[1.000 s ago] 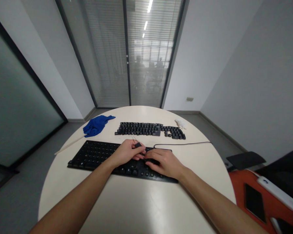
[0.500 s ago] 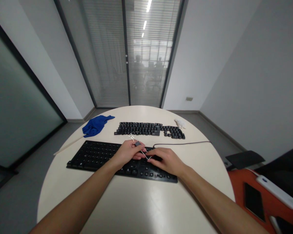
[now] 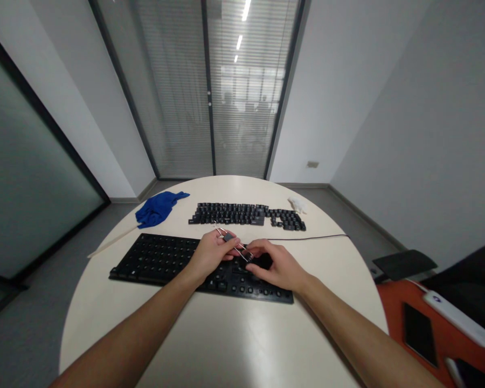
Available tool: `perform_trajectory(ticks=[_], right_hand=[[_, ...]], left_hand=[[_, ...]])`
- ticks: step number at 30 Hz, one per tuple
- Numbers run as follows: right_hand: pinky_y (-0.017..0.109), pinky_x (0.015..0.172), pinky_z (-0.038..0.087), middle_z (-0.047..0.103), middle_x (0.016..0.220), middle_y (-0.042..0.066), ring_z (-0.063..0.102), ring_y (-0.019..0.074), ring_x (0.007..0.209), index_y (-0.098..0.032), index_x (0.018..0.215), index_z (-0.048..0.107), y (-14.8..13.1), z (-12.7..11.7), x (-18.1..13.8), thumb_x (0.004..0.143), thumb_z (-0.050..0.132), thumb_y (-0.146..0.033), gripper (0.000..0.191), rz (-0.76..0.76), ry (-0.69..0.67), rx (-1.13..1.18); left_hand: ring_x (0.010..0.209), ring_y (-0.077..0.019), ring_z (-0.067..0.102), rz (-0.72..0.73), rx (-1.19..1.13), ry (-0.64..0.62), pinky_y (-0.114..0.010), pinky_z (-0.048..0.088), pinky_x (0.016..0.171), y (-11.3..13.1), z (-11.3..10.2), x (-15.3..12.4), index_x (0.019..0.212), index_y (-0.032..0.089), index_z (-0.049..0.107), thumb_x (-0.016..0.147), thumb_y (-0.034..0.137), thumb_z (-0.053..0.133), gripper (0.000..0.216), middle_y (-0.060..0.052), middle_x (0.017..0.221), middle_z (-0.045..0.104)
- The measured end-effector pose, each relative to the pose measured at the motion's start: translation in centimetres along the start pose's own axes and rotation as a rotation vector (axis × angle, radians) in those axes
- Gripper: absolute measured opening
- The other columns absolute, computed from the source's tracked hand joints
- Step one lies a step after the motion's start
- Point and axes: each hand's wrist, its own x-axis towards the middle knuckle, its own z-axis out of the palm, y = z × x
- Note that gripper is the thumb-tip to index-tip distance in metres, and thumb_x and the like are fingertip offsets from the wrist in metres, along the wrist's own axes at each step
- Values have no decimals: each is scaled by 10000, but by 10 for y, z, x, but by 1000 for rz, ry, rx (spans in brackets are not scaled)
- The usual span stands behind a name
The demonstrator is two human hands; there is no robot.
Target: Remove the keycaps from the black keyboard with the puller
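Observation:
My left hand (image 3: 210, 252) is closed around a wire keycap puller (image 3: 227, 237) with a dark middle grip. Its wire loops reach down to the right, over the black keyboard base (image 3: 156, 258). At the lower end of the wires is a small black keycap (image 3: 249, 257). My right hand (image 3: 281, 264) has its thumb and fingertips curled on that keycap, just above the right part of the base. Most of the base shows bare key posts without caps. Both forearms cross the near side of the table, and my right hand hides part of the base.
Removed keycaps (image 3: 226, 214) lie in keyboard order behind the base. A blue cloth (image 3: 157, 209) with a pale stick (image 3: 113, 241) is at the left, white crumpled material (image 3: 297, 205) at the back right. A cable (image 3: 307, 238) runs right. A phone (image 3: 420, 334) lies on an orange seat.
My right hand's fingers have lifted and opened slightly around the puller's end, so the black keycap there shows more clearly. My left hand has hardly moved.

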Motion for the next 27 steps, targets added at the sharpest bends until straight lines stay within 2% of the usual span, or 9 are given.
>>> perform_trajectory(ticks=[5, 9, 14, 17, 21, 27], right_hand=[[343, 858, 568, 738, 1023, 72, 706, 176, 914, -206, 1176, 511, 2, 1, 1, 891, 613, -223, 303, 71, 6, 162], [348, 862, 566, 738, 1018, 73, 703, 174, 907, -204, 1178, 533, 3, 0, 2, 890, 621, -234, 303, 99, 15, 172], [322, 820, 577, 745, 998, 67, 705, 169, 859, -193, 1138, 617, 3, 0, 3, 893, 627, -276, 258, 142, 33, 174], [298, 768, 586, 755, 911, 54, 715, 169, 796, -184, 1060, 674, 5, 2, 3, 883, 647, -327, 229, 207, 47, 203], [292, 765, 589, 760, 893, 52, 727, 177, 793, -179, 990, 677, 6, 3, 4, 855, 682, -367, 231, 246, 58, 271], [269, 710, 575, 764, 932, 48, 719, 164, 775, -193, 1029, 672, 3, 4, 2, 914, 605, -371, 222, 239, 59, 227]], left_hand=[[682, -139, 723, 12, 8, -25, -157, 517, 544, -4, 2, 1, 904, 132, 638, 755, 312, 793, 281, -66, 794, 759], [756, -167, 733, 53, 50, -60, -175, 528, 568, -5, 3, 1, 928, 127, 693, 744, 324, 795, 288, -69, 815, 764], [772, -196, 731, 114, 86, -42, -216, 546, 598, -5, 6, -2, 910, 124, 718, 728, 334, 797, 289, -61, 777, 763], [774, -194, 723, 166, 109, -67, -229, 548, 633, -5, 5, -3, 907, 127, 729, 739, 339, 780, 275, -60, 780, 764], [766, -178, 702, 248, 175, -107, -223, 531, 648, -6, 3, -3, 885, 143, 749, 766, 318, 740, 212, -51, 830, 771], [730, -170, 688, 302, 223, -138, -225, 522, 630, -11, 0, 0, 893, 152, 750, 795, 332, 699, 211, -40, 804, 764]])
